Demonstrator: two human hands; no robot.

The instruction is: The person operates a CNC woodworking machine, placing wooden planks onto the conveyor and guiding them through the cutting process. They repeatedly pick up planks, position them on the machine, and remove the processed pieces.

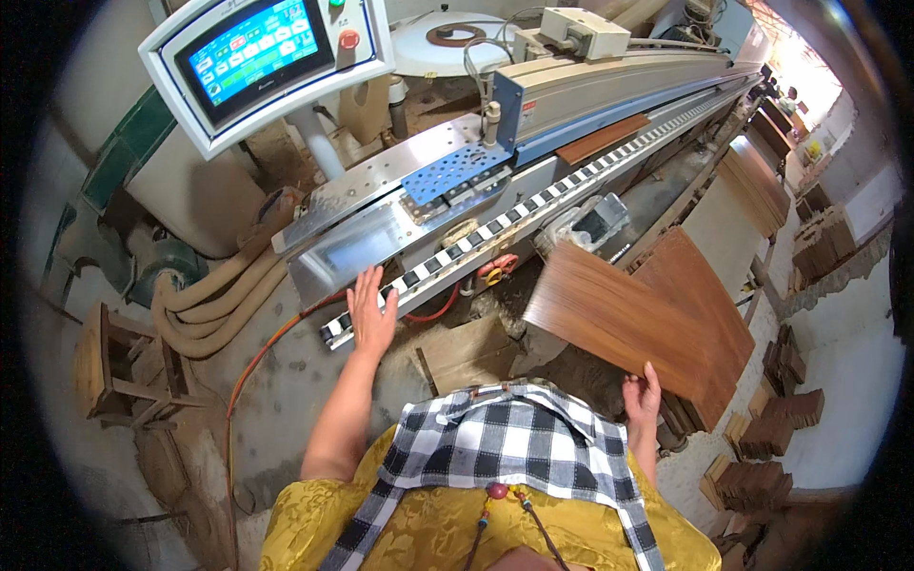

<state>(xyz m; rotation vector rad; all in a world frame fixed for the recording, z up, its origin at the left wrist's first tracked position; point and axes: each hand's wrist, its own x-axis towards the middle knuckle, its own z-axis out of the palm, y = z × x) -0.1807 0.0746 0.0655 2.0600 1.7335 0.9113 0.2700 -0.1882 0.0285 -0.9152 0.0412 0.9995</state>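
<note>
My left hand (372, 312) is spread flat over the near end of a roller track (443, 262) with black and white segments, holding nothing. Its fingertips reach the edge of a shiny metal plate (352, 249) on a long machine. At the right, my right hand (644, 392) grips the near edge of a brown wood-grain panel (605, 309). That panel is tilted, and its left end is smeared by motion. Behind and partly under it are more brown panels (709, 309) in a stack.
A control screen (255, 59) with a red button (349, 40) stands at the upper left. Another brown strip (602, 139) lies in the machine. A clear plastic container (595, 224) sits beside the track. Hoses (214, 309) and a wooden stool (129, 371) are at the left; panel stacks (781, 419) at the right.
</note>
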